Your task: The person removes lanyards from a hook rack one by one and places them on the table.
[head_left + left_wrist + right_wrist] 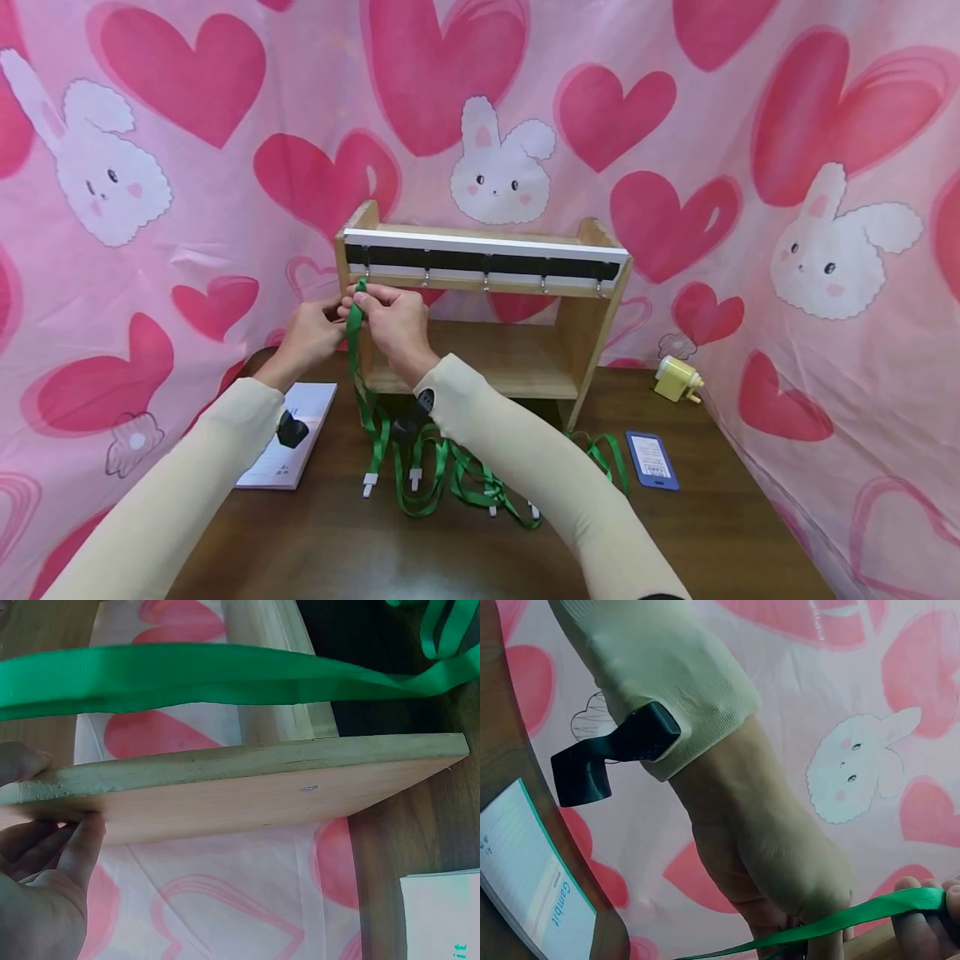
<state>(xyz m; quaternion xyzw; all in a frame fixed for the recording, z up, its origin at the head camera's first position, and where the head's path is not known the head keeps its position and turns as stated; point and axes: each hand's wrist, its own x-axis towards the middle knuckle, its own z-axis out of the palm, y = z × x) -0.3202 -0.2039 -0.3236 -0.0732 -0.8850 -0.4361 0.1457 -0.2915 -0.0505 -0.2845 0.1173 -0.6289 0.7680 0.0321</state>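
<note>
My right hand [396,323] pinches a green lanyard [352,337] near its top, just under the leftmost hook [367,271] of a rail on a wooden shelf. From there the strap hangs down in front of the side board [225,780]. My left hand [311,331] is close beside it, fingertips right at the board's outer face and near the strap; I cannot tell whether they hold the strap. In the right wrist view, the strap [855,915] crosses in front of the left hand [787,855].
More green lanyards [442,475] with white clips lie below the shelf [502,354]. White notebooks [311,425] are at left. A blue card holder [652,460] and a yellow sharpener-like device [677,379] are at right. Several more hooks [486,279] line the rail.
</note>
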